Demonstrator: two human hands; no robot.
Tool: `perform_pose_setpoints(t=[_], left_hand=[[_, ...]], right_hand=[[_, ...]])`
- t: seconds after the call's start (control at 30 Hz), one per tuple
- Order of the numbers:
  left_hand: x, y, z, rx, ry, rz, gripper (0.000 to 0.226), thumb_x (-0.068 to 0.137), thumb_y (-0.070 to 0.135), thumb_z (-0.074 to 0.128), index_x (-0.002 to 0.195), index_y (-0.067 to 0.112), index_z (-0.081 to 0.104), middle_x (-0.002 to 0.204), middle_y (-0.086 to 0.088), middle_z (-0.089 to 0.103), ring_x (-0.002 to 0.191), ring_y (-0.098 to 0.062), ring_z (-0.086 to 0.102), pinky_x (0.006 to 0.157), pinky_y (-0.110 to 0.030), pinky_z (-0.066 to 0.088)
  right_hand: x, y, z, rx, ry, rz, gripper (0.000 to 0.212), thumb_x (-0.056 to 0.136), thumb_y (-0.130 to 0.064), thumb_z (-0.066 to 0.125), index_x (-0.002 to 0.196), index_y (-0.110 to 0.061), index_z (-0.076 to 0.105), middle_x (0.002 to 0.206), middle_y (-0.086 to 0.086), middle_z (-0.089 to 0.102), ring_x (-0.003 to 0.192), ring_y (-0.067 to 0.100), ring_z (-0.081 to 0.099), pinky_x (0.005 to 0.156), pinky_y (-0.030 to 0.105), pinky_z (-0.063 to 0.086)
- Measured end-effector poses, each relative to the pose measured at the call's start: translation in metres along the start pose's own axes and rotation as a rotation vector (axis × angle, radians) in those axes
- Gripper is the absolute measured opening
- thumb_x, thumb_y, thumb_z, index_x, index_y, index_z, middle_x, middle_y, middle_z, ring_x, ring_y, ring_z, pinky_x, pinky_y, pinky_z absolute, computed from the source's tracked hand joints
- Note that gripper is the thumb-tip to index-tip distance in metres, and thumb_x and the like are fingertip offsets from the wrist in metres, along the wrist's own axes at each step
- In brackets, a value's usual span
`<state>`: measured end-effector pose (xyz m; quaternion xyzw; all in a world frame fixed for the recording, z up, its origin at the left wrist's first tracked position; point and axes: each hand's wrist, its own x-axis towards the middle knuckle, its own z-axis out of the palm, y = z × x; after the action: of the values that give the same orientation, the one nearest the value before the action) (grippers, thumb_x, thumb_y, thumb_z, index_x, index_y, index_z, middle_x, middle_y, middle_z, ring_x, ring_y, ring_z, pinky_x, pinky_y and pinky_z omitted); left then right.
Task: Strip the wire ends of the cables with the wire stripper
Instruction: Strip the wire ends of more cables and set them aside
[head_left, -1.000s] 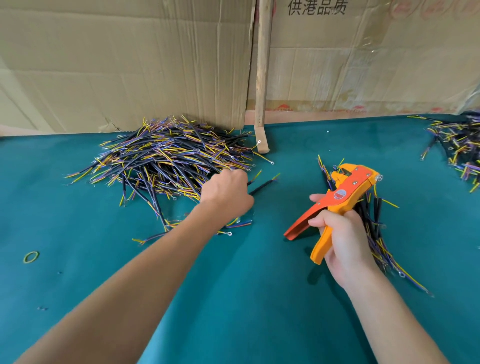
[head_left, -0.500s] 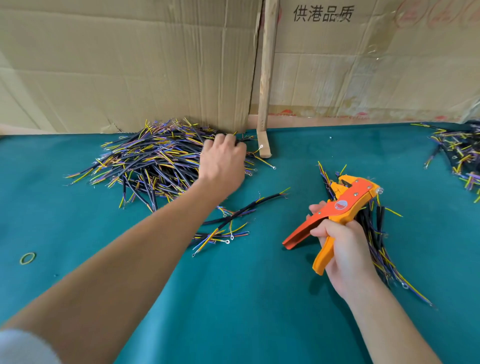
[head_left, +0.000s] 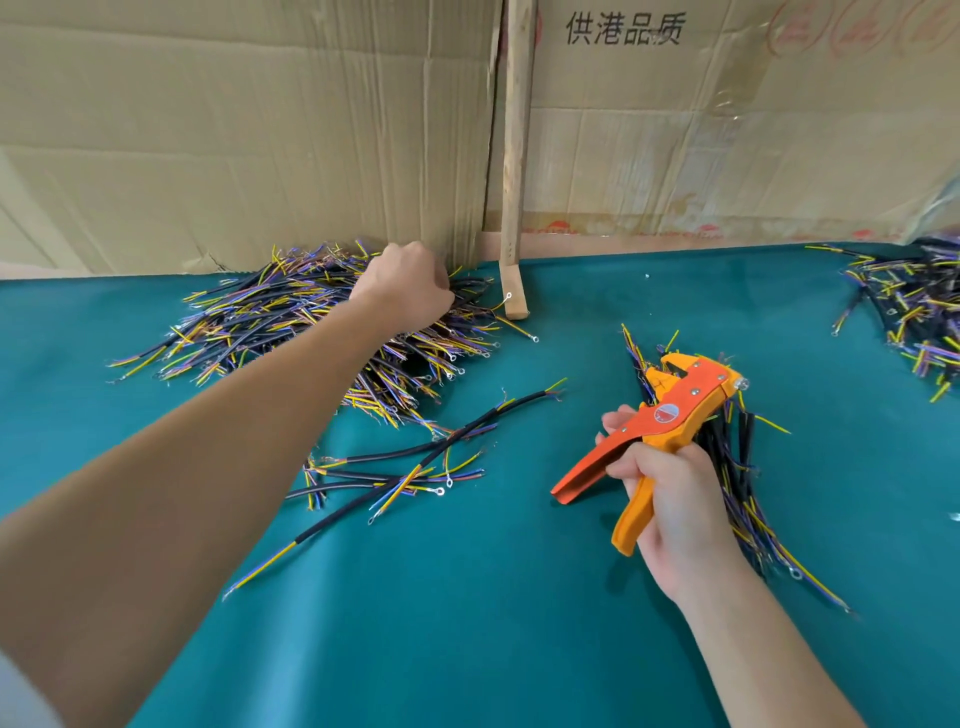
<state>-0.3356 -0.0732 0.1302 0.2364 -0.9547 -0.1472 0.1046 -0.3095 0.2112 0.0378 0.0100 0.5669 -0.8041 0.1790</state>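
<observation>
The left hand (head_left: 402, 291) is reached far forward and is laid knuckles-up on the big pile of cables (head_left: 291, 322), at the pile's far right edge close to the cardboard wall (head_left: 249, 130). Its fingers are curled down into the cables; whether a cable is actually pinched cannot be told, since the fingertips are hidden under the hand. Just to the right of this hand a wooden stick (head_left: 514, 156) is stood against the cardboard, its foot on the green worktop (head_left: 467, 623).

The right hand (head_left: 670, 499) is held nearer the body, and its fingers are wrapped round the lower handle of the orange wire stripper (head_left: 670, 410). The two handles are spread apart, and the tool's head is pointed up and away from the hand. No cable is seen in the head.

Between the two hands, a few loose cables (head_left: 405, 473) are scattered flat on the worktop. Directly behind and beside the right hand a smaller bundle of cables (head_left: 737, 467) is lain. Far to the right of that hand, another heap of cables (head_left: 909, 317) is seen at the worktop's edge.
</observation>
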Motion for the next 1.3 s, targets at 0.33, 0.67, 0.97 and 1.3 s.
perform_pose_setpoints(t=[0.33,0.67,0.97,1.3], left_hand=[[-0.110,0.040,0.027,-0.472,0.487,0.135,0.016,0.083,0.008,0.069,0.089,0.016,0.081,0.092,0.003,0.076,0.084,-0.013,0.068,0.080,-0.024,0.049],[-0.190,0.037,0.096,-0.580,0.201,0.206,0.025,0.078,0.002,0.065,0.087,0.022,0.076,0.091,0.015,0.073,0.080,-0.004,0.062,0.074,-0.023,0.053],[-0.189,0.023,0.090,-0.430,0.359,0.081,0.020,0.083,0.006,0.055,0.094,0.013,0.070,0.099,0.004,0.070,0.097,-0.020,0.061,0.080,-0.030,0.048],[-0.169,0.009,0.087,-0.230,0.263,0.033,0.042,0.080,-0.016,0.055,0.109,0.004,0.078,0.127,-0.005,0.069,0.117,-0.029,0.064,0.103,-0.035,0.046]], right_hand=[[-0.001,0.000,0.005,0.183,-0.120,0.107,0.040,0.079,0.020,0.037,0.109,0.010,0.062,0.119,0.018,0.072,0.110,0.035,0.071,0.090,0.037,0.055],[-0.007,-0.008,0.008,0.292,-0.249,0.168,0.043,0.062,0.002,0.044,0.101,-0.001,0.064,0.126,0.024,0.067,0.100,0.038,0.062,0.092,0.046,0.052],[-0.005,-0.020,-0.008,0.478,-0.294,0.218,0.038,0.058,-0.003,0.046,0.082,-0.009,0.075,0.101,0.016,0.071,0.080,0.026,0.064,0.070,0.034,0.046],[-0.010,-0.028,-0.006,0.613,-0.581,0.199,0.049,0.042,-0.006,0.066,0.091,-0.007,0.066,0.109,0.014,0.073,0.105,0.029,0.067,0.086,0.036,0.054]])
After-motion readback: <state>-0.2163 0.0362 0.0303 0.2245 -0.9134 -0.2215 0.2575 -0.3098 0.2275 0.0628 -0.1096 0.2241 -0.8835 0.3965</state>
